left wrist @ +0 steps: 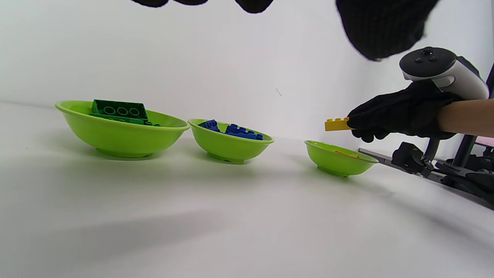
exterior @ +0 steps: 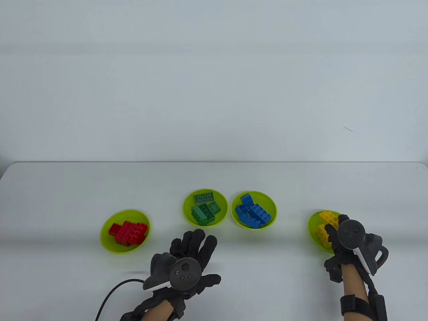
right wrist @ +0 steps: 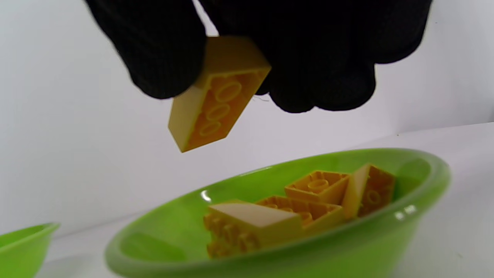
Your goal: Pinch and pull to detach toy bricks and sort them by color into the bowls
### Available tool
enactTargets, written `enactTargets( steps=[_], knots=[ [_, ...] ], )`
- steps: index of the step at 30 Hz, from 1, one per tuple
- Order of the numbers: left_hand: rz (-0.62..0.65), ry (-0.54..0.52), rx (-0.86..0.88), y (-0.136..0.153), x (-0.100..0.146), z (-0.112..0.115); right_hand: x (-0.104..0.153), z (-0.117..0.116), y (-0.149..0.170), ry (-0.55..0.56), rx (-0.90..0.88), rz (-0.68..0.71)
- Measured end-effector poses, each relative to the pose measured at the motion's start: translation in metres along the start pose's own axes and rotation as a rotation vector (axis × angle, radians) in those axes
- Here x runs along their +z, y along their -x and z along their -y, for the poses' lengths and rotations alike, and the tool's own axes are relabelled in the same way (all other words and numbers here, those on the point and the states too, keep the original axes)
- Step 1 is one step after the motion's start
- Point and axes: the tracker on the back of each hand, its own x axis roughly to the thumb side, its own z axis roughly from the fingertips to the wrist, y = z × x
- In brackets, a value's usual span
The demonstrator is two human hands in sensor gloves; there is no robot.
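Four green bowls sat in a row on the bench. Taking the blue bowl as your landmark: it held blue bricks; just to its left the green-brick bowl held green bricks; farther left the red bowl held red bricks; well to its right the yellow bowl held several yellow bricks. Your right hand hung over that yellow bowl, thumb and fingers pinching a yellow brick above it, clear of the pile. Your left hand lay in front of the blue bowl, nearer you, fingers spread and holding nothing. A black cable trailed from it.
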Motion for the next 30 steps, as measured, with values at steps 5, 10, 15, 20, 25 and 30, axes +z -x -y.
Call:
enactTargets(
  steps=[5,10,15,20,25,30],
  knots=[
    [-0.011,0.021,-0.033,0.002,0.000,0.003,-0.002,-0.017,0.003,-0.042,0.060,-0.048],
    [-0.020,0.016,-0.030,0.006,0.001,0.003,0.000,-0.017,-0.001,-0.047,0.067,-0.046],
    [-0.030,0.010,-0.024,0.010,0.001,0.003,0.013,0.006,-0.025,-0.076,-0.072,0.097],
    [-0.034,0.015,-0.024,0.010,0.001,0.002,0.048,0.026,-0.071,-0.170,-0.135,0.349],
    [-0.038,0.030,-0.020,0.010,0.001,0.003,0.085,0.031,-0.109,-0.251,-0.171,0.540],
    [-0.043,0.053,-0.017,0.011,0.001,0.007,0.110,0.024,-0.126,-0.351,-0.170,0.626]
  ],
)
